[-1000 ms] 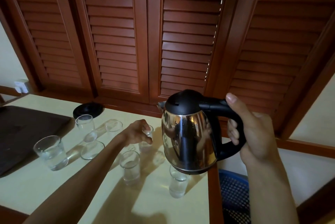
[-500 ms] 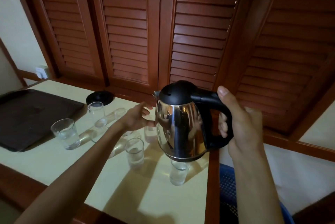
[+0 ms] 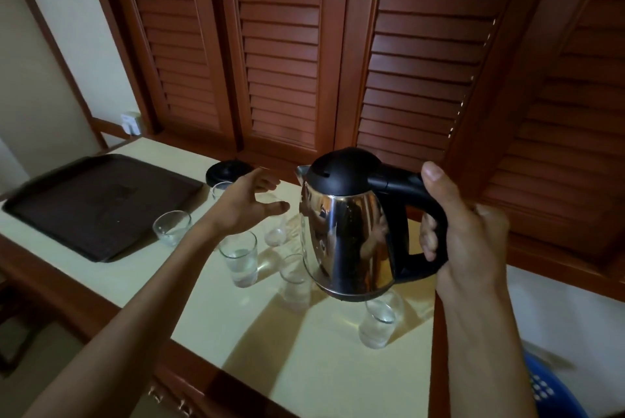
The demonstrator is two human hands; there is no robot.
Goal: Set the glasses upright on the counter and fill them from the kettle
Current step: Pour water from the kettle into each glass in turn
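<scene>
My right hand (image 3: 470, 242) grips the black handle of the steel kettle (image 3: 345, 235), held upright above the counter (image 3: 321, 367). My left hand (image 3: 247, 206) hovers with fingers spread over a clear glass (image 3: 275, 231) beside the kettle's spout; I cannot tell if it touches the glass. Upright glasses stand nearby: one by the tray (image 3: 171, 227), one with water (image 3: 240, 262), one in front of the kettle (image 3: 294, 279), and one with water under the kettle (image 3: 378, 324). Another glass (image 3: 220, 187) is partly hidden behind my left wrist.
A dark brown tray (image 3: 101, 204) lies at the counter's left end. The black kettle base (image 3: 230, 171) sits at the back by the louvred wooden doors (image 3: 284, 62). A blue basket (image 3: 548, 390) stands on the floor past the counter's right edge.
My left hand has come off the glass it held and its fingers have spread. The kettle stays in my right hand. The view has swung to the right and up.
</scene>
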